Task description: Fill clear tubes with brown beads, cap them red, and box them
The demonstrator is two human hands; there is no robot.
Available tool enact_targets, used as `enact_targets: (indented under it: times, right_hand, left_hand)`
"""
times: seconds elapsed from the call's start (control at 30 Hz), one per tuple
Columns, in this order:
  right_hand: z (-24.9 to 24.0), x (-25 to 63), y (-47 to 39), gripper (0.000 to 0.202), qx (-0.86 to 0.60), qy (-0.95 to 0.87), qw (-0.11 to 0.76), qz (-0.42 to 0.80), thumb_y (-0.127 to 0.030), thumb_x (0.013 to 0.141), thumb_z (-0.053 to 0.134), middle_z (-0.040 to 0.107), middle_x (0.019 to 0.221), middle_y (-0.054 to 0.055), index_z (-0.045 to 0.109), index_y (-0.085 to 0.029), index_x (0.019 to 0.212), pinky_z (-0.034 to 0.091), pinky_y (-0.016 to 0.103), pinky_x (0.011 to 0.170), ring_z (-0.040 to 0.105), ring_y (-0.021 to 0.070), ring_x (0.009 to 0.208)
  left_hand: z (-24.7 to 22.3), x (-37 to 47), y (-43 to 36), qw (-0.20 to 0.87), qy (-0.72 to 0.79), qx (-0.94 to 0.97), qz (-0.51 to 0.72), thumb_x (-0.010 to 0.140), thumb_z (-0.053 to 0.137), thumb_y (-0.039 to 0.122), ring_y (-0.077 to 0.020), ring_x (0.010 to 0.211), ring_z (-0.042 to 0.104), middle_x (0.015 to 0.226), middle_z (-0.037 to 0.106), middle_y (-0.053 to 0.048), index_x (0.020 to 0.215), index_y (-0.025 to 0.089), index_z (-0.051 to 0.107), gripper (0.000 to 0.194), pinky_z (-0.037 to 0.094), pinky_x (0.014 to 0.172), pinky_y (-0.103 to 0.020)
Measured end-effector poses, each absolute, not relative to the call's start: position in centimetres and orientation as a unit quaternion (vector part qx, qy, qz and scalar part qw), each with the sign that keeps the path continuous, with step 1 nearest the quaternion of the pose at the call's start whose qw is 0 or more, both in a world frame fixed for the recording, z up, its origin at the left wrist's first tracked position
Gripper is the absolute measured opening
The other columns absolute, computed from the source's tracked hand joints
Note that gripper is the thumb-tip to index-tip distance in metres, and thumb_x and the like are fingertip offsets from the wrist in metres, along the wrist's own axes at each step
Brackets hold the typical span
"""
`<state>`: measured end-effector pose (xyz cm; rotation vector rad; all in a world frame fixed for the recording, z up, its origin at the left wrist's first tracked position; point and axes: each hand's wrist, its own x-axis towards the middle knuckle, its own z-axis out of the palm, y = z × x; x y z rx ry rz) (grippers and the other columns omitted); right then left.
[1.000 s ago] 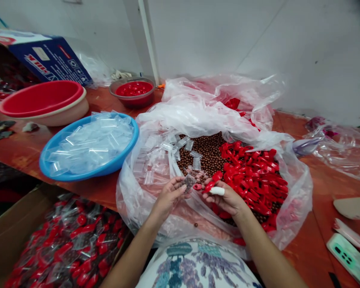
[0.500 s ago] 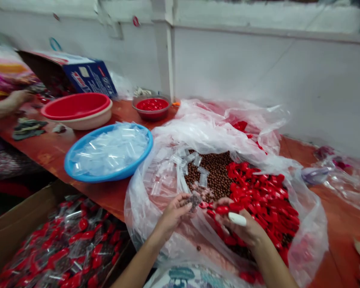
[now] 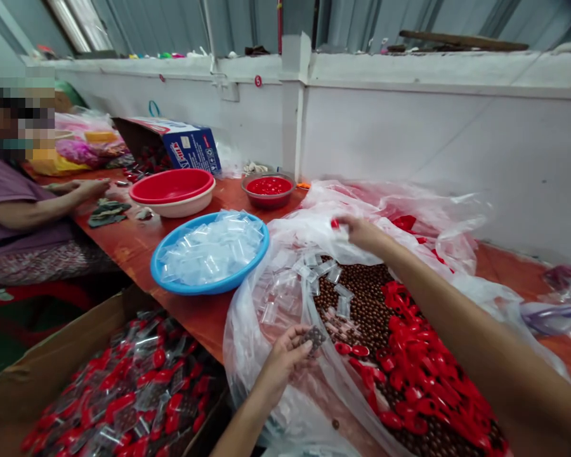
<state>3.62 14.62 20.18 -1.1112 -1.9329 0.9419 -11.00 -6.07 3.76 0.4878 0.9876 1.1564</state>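
shifted away from the left hand (image 3: 283, 357), the right hand (image 3: 363, 235) pinches a small red piece (image 3: 335, 224) over the plastic bag (image 3: 297, 230), while the left hand grips a bead-filled clear packet (image 3: 316, 338) nearer the body, where tilting could spill its contents.

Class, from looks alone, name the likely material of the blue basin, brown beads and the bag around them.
Blue basin: probably moulded plastic, smooth, with a soft sheen along the rim.
Brown beads: glossy, showing small highlights; plastic, wood or glass stays open.
Bag: seemingly thin plastic film, slightly shiny, since it is translucent and crumpled.
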Motion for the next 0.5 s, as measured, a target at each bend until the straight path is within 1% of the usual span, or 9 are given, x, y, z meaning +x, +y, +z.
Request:
enact_targets:
  times: [0.07,0.1,0.13,0.17,0.2,0.27,0.37,0.43,0.5]
  right_hand:
    - [22.1,1.2,16.9,0.046,-0.409,-0.734,0.421,0.341,-0.006,0.071,0.052,0.055,0.121,0.003,0.055,-0.016,0.116,0.044,0.031,0.084,0.056,0.0162,0.102]
    - [22.3,0.3,17.0,0.048,-0.361,-0.714,0.501,0.331,-0.005,0.072,0.049,0.053,0.124,0.005,0.053,-0.017,0.119,0.044,0.033,0.087,0.055,0.0167,0.105]
    - [21.8,-0.3,16.3,0.051,-0.316,-0.702,0.540,0.340,-0.004,0.073,0.048,0.052,0.126,0.005,0.050,-0.019,0.122,0.044,0.034,0.087,0.055,0.0164,0.105]
    - [20.8,-0.6,15.0,0.053,-0.285,-0.704,0.542,0.361,-0.005,0.074,0.048,0.051,0.128,0.005,0.048,-0.022,0.125,0.046,0.034,0.086,0.057,0.0162,0.103]
    - [19.2,-0.5,13.3,0.052,-0.281,-0.715,0.512,0.384,-0.007,0.076,0.049,0.053,0.126,0.005,0.048,-0.024,0.125,0.047,0.034,0.084,0.058,0.0163,0.101]
    - [15.2,1.2,9.6,0.047,-0.314,-0.746,0.418,0.412,-0.012,0.078,0.050,0.060,0.117,0.005,0.051,-0.025,0.123,0.048,0.035,0.084,0.060,0.0171,0.098]
    - [9.3,6.3,5.3,0.038,-0.410,-0.716,0.387,0.411,-0.018,0.083,0.044,0.060,0.116,0.005,0.051,-0.024,0.120,0.046,0.034,0.088,0.059,0.0169,0.100]
    - [6.5,10.4,3.5,0.034,-0.516,-0.696,0.371,0.334,-0.022,0.085,0.043,0.063,0.107,0.006,0.050,-0.020,0.117,0.048,0.032,0.084,0.060,0.0169,0.096]
    - [4.8,13.9,2.2,0.029,-0.570,-0.683,0.347,0.296,-0.024,0.084,0.044,0.064,0.102,0.008,0.054,-0.017,0.110,0.047,0.035,0.083,0.060,0.0189,0.093]
  left_hand:
    - [3.7,-10.9,-6.3,0.697,0.442,0.218,0.521,0.063,0.076,0.029,-0.0154,0.069,0.063,0.087,0.066,-0.006,0.094,0.016,0.060,0.037,0.051,0.062,-0.027]
    - [3.7,-10.9,-6.4,0.698,0.441,0.217,0.522,0.063,0.076,0.029,-0.0156,0.069,0.063,0.088,0.066,-0.007,0.094,0.016,0.060,0.037,0.051,0.062,-0.027]
    - [3.6,-10.8,-6.5,0.699,0.439,0.214,0.522,0.063,0.076,0.029,-0.0159,0.068,0.064,0.088,0.066,-0.007,0.094,0.016,0.060,0.037,0.051,0.061,-0.027]
    - [3.5,-10.7,-6.6,0.699,0.437,0.211,0.525,0.063,0.077,0.029,-0.0160,0.067,0.064,0.087,0.067,-0.007,0.093,0.016,0.060,0.037,0.051,0.061,-0.027]
    - [3.4,-10.7,-6.7,0.700,0.433,0.210,0.528,0.062,0.077,0.029,-0.0160,0.066,0.064,0.086,0.067,-0.007,0.092,0.016,0.060,0.037,0.050,0.061,-0.027]
    - [3.2,-10.6,-6.8,0.702,0.429,0.210,0.528,0.060,0.078,0.029,-0.0160,0.065,0.064,0.086,0.067,-0.007,0.091,0.016,0.060,0.038,0.050,0.061,-0.027]
    - [3.2,-10.7,-6.7,0.710,0.431,0.218,0.513,0.062,0.077,0.027,-0.0164,0.069,0.064,0.089,0.067,-0.007,0.093,0.017,0.060,0.037,0.051,0.063,-0.027]
    - [3.4,-10.7,-6.4,0.715,0.435,0.228,0.498,0.065,0.075,0.026,-0.0165,0.073,0.064,0.092,0.067,-0.007,0.096,0.017,0.059,0.036,0.052,0.066,-0.028]
    - [3.7,-10.5,-6.0,0.720,0.433,0.241,0.487,0.067,0.073,0.024,-0.0163,0.077,0.063,0.094,0.066,-0.008,0.098,0.016,0.058,0.035,0.052,0.069,-0.028]
